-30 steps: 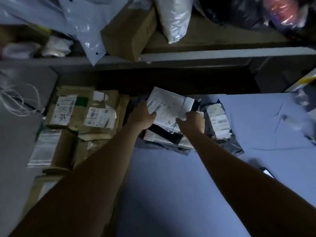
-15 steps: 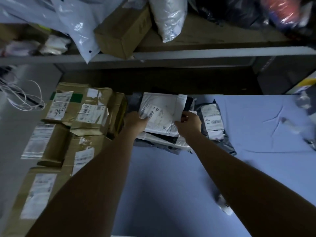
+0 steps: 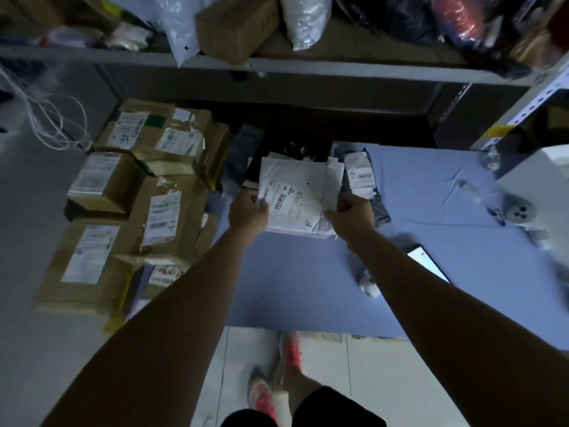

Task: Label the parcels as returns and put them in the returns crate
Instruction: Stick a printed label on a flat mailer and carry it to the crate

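A white parcel [image 3: 297, 192] is held in both hands above the far edge of the blue tabletop [image 3: 308, 288], label side up, with its barcode label [image 3: 280, 200] near the left edge. The left hand [image 3: 248, 212] grips the parcel's left edge, its fingers [image 3: 260, 208] curled onto the label. The right hand [image 3: 352, 212] grips the lower right edge, fingers curled round it. The parcel sits over other soft packages: a dark bag [image 3: 295, 146] shows just beyond its far edge, and a grey mailer [image 3: 360, 175] with its own white label lies just to the right of it, partly tucked under. Left of the parcel stands a pile of cardboard boxes [image 3: 160, 211], each with a printed label. Beyond the parcel and higher up runs a shelf [image 3: 338, 67] loaded with plastic bags and a box. To the parcel's right and nearer the person, a phone [image 3: 428, 263] with a lit screen lies on the tabletop, partly covered by the right forearm. Far left of the parcel, white cords [image 3: 52, 118] hang in loops. Below it, past the tabletop's near edge, the person's red shoes [image 3: 261, 392] stand on a pale floor.
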`<state>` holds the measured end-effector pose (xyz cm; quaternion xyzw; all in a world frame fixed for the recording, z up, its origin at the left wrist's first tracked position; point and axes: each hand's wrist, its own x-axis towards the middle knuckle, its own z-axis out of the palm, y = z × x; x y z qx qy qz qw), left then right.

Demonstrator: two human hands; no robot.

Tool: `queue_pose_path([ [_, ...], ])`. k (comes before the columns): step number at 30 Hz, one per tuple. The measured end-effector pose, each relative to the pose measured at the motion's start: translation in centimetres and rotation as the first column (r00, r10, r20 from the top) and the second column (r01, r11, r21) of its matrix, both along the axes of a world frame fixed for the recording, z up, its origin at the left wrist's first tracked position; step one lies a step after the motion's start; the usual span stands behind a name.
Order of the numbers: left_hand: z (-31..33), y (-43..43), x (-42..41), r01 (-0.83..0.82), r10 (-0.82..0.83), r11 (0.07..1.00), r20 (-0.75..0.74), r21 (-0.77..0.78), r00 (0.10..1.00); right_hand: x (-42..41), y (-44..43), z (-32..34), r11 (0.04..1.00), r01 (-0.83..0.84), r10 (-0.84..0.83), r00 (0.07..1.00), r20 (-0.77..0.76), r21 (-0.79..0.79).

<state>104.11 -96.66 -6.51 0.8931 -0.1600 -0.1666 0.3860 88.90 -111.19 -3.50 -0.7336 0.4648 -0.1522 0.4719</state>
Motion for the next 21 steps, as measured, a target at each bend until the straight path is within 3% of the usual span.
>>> queue_pose_path([
  [9,-5.7,5.1,-11.8,-0.051,0.044,0.998,-0.237,-0.026,0.971,-10.2,3.2,-6.5,0.997,-0.063,0.074,0.969,-0.237,0.054],
  [12,-7.7,4.8,-14.4,-0.145,0.136,0.989,-0.244,-0.018,0.96,-11.7,2.8,-8.2,0.996,-0.089,0.089,0.95,-0.298,0.011],
  [15,-8.3,3.8,-15.8,-0.189,0.191,0.982,-0.184,0.033,0.964,-12.2,1.7,-8.9,0.961,-0.257,0.199,0.898,-0.393,-0.102],
  [17,-8.8,3.2,-16.3,-0.188,0.202,0.977,-0.151,0.099,0.968,-12.3,0.8,-8.5,0.937,-0.297,0.216,0.908,-0.359,-0.187],
  [19,-9.3,2.9,-16.8,-0.204,0.225,0.967,-0.136,0.151,0.965,-12.6,-0.6,-7.3,0.945,-0.244,0.192,0.953,-0.235,-0.217],
  [21,-9.5,2.5,-17.6,-0.212,0.241,0.948,-0.1,0.238,0.965,-13.5,-2.7,-6.2,0.951,-0.206,0.158,0.965,-0.211,-0.232],
])
